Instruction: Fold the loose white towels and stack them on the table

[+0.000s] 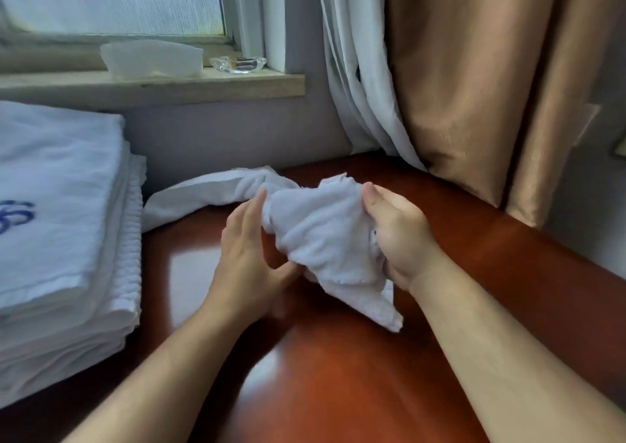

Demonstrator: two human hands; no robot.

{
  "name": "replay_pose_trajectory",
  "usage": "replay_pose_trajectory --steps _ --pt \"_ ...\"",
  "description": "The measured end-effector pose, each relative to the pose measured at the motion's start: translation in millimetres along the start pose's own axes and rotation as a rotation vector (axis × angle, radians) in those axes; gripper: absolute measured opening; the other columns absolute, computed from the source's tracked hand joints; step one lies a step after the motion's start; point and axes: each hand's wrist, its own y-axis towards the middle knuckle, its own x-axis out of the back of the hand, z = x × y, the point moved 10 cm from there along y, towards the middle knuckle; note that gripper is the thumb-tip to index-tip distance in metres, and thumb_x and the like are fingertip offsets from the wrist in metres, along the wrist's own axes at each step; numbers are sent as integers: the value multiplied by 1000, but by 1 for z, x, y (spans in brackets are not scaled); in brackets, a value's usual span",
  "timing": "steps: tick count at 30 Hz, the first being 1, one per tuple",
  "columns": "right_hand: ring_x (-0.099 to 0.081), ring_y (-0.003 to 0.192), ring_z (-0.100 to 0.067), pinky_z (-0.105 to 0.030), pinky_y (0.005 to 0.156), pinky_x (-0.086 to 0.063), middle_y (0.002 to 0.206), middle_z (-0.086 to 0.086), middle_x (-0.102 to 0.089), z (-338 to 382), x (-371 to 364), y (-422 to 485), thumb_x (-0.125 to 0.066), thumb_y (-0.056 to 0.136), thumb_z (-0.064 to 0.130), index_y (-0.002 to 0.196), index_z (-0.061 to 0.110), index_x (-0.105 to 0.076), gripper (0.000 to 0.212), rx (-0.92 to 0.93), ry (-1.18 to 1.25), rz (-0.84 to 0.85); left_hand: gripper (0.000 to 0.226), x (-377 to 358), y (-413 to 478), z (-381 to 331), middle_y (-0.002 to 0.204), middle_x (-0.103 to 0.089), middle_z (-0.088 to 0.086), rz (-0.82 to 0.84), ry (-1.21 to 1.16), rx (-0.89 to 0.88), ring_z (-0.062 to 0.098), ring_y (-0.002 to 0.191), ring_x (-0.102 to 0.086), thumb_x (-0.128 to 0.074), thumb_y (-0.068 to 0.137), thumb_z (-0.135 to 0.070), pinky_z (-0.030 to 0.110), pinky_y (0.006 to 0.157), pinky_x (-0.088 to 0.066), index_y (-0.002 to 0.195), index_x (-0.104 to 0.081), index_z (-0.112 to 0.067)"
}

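**Item: small white terry towel (321, 236), loose, unfolded.**
Location: held bunched between both hands just above the red-brown worktop (338, 375). One corner hangs down toward the surface; whether it touches cannot be told.

**Hazards (judged)**
- The towel is crumpled and no edge is drawn straight. A fold begun from this state would likely come out lopsided and sit badly on a stack.
- Only one side is firmly held. If that hold slackens, the cloth would drop in a heap.
- A second loose towel (203, 192) lies just behind on the worktop, close to the held one. Lifting or shaking out could drag it along.
- The worktop looks glossy, so cloth smoothed flat on it may slide.
- The folded towel stack (67, 205) stands near, at the left. A wide sweep of the arm could knock its uneven layers.

**Grip**
- Right grip (399, 239): clenched on the towel's right side, thumb over the top, fingers wrapped beneath.
- Left grip (250, 259): released, fingers straight and laid against the towel's left edge, thumb touching its lower fold.
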Motion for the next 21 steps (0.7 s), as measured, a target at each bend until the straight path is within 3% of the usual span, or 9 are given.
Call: replay_pose_trajectory --steps 4,6,9,10,12,14,17,18,21 --pt "-73 100 -23 -34 82 -60 105 -10 -75 53 13 -22 -46 104 39 112 11 -70 38 148 -27 47 46 7 -9 -40 136 -50 -11 -79 107 -118 16 126 -42 -74 85 -28 38 107 -40 129 -61 -27" --pt "-70 92 -17 -36 83 -57 92 -2 -73 86 31 -28 -48 104 38 100 18 -69 29 271 -173 -92 13 16 -12 -58 99 -62 -19 -123 12 -124 7 89 -54 -61 92 -24 35 81 -48 102 -67 -30" --pt "-68 88 -15 -37 84 -55 85 1 -70 124 53 -36 -49 107 30 94 19 -67 25 337 -149 -243 12 21 -6 -80 75 -64 -11 -81 -114 -40 7 56 -52 -49 87 -34 32 55 -43 91 -61 -36" --pt "-69 88 -16 -37 82 -56 85 -2 -71 128 51 -38 -49 107 29 95 16 -68 26 296 -58 -191 10 13 -5 -90 79 -66 -13 4 -69 -47 6 62 -57 -55 86 -38 31 58 -46 96 -57 -39" --pt "-71 90 -20 -36 79 -56 89 -7 -72 134 36 -46 -48 107 31 102 12 -70 29 228 106 -10 39 -11 -12 -107 103 -62 -20 184 74 -73 2 90 -59 -70 82 -39 27 79 -49 115 -50 -41" --pt "-70 96 -22 -35 80 -58 97 -10 -72 144 29 -59 -47 106 35 111 8 -69 35 214 263 102 51 -24 -17 -120 119 -53 -16 185 138 -94 7 110 -50 -70 83 -40 28 90 -44 129 -47 -35" --pt "-71 98 -20 -32 81 -59 98 -8 -72 152 49 -71 -48 105 40 111 8 -69 39 202 401 68 12 -15 -17 -140 109 -54 -13 31 29 -71 10 108 -51 -53 93 -37 20 80 -39 96 -63 -34" --pt "-72 96 -22 -33 79 -60 98 -9 -72 150 63 -73 -50 105 42 109 9 -69 39 176 386 15 14 -19 -19 -145 105 -56 -13 56 -19 -63 8 104 -54 -50 95 -35 18 76 -38 87 -63 -35" --pt "-75 95 -27 -38 77 -61 100 -11 -77 137 114 -80 -62 94 58 107 7 -73 54 130 149 -190 21 -31 -28 -159 95 -71 -8 137 -254 -86 7 89 -64 -43 94 -31 20 72 -48 97 -64 -28"
